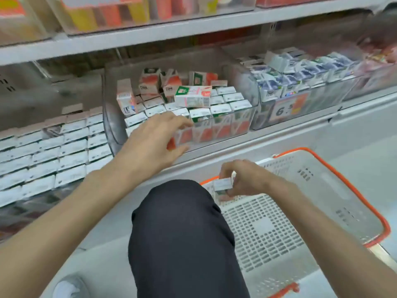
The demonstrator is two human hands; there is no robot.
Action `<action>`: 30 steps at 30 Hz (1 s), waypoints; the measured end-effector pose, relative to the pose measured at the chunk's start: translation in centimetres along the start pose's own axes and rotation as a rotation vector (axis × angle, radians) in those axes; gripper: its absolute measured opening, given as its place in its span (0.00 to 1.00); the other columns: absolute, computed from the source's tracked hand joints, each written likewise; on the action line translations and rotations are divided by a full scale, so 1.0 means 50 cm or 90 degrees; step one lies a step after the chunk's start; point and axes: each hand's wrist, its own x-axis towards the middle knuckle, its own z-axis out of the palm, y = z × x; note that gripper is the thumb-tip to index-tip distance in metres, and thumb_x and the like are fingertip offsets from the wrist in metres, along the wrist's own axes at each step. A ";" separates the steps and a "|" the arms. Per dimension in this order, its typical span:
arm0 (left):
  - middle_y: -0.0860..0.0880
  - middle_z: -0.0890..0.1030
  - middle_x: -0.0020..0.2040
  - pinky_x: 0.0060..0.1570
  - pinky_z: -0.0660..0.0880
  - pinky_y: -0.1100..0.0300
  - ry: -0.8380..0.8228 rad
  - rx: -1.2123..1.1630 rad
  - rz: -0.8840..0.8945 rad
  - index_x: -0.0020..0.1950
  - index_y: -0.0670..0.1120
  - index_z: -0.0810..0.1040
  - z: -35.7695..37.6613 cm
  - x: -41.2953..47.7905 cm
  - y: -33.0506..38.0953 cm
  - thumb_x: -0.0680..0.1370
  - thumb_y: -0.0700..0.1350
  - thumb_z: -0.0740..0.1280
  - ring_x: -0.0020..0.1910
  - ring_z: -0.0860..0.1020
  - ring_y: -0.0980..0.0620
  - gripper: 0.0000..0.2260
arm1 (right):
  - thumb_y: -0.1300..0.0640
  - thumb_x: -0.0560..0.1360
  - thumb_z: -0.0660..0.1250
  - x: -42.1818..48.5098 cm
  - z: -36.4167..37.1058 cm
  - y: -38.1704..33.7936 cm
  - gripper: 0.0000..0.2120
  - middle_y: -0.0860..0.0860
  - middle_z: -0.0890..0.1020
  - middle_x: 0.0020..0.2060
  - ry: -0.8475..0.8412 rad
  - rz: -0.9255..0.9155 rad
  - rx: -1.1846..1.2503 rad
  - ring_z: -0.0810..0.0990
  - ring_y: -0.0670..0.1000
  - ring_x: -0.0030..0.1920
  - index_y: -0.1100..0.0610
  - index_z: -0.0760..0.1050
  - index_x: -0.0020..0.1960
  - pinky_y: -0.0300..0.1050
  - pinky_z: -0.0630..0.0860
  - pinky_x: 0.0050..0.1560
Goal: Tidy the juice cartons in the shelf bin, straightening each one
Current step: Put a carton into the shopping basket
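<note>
A clear plastic shelf bin holds several small red-and-white juice cartons. Most stand upright in rows at the front; others lie jumbled at the back. One carton lies on its side on top of the rows. My left hand reaches over the bin's front left corner, fingers and thumb around a front carton. My right hand is lower, over the basket, and pinches another small carton with its fingertips.
A white basket with orange rim sits on the floor below the shelf at the right. Left of the bin lie rows of white-topped cartons. A bin of blue cartons with a price tag stands to the right. My dark-trousered knee is in the foreground.
</note>
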 end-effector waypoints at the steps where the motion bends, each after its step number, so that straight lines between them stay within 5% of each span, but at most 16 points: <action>1: 0.50 0.82 0.60 0.61 0.76 0.44 -0.001 0.012 0.010 0.68 0.53 0.79 0.010 0.009 0.006 0.79 0.51 0.74 0.61 0.78 0.45 0.18 | 0.54 0.69 0.82 0.007 0.044 0.035 0.15 0.46 0.84 0.53 -0.030 0.022 -0.013 0.78 0.41 0.39 0.46 0.79 0.49 0.41 0.72 0.46; 6: 0.50 0.82 0.55 0.56 0.75 0.47 0.006 0.014 0.061 0.63 0.51 0.83 0.037 0.044 0.043 0.79 0.44 0.74 0.56 0.78 0.45 0.12 | 0.60 0.75 0.77 0.040 0.230 0.135 0.17 0.51 0.82 0.63 -0.102 0.059 -0.042 0.81 0.55 0.62 0.51 0.83 0.63 0.45 0.75 0.60; 11: 0.57 0.82 0.53 0.45 0.76 0.58 -0.104 -0.080 0.071 0.64 0.53 0.83 0.041 0.060 0.073 0.81 0.44 0.72 0.47 0.80 0.60 0.11 | 0.58 0.77 0.76 0.050 0.363 0.171 0.18 0.52 0.81 0.64 -0.089 0.077 -0.011 0.80 0.55 0.63 0.52 0.82 0.67 0.45 0.74 0.61; 17: 0.57 0.84 0.54 0.48 0.80 0.59 -0.159 -0.100 0.037 0.65 0.53 0.83 0.046 0.060 0.077 0.82 0.47 0.71 0.48 0.82 0.60 0.12 | 0.54 0.77 0.76 0.048 0.430 0.203 0.20 0.52 0.81 0.65 -0.035 0.121 0.010 0.80 0.55 0.63 0.51 0.78 0.69 0.47 0.77 0.62; 24: 0.59 0.84 0.52 0.46 0.78 0.60 -0.134 -0.160 0.009 0.64 0.54 0.83 0.035 0.050 0.065 0.82 0.46 0.72 0.48 0.82 0.57 0.11 | 0.56 0.77 0.74 0.064 0.298 0.107 0.18 0.49 0.83 0.61 0.051 0.076 -0.034 0.82 0.54 0.61 0.50 0.80 0.67 0.49 0.78 0.60; 30: 0.57 0.86 0.53 0.50 0.80 0.55 -0.037 -0.223 -0.019 0.63 0.54 0.84 -0.064 -0.028 0.044 0.81 0.44 0.72 0.51 0.83 0.55 0.11 | 0.54 0.78 0.74 0.028 0.020 -0.152 0.10 0.44 0.86 0.45 0.254 -0.107 0.232 0.86 0.46 0.44 0.47 0.84 0.58 0.44 0.81 0.51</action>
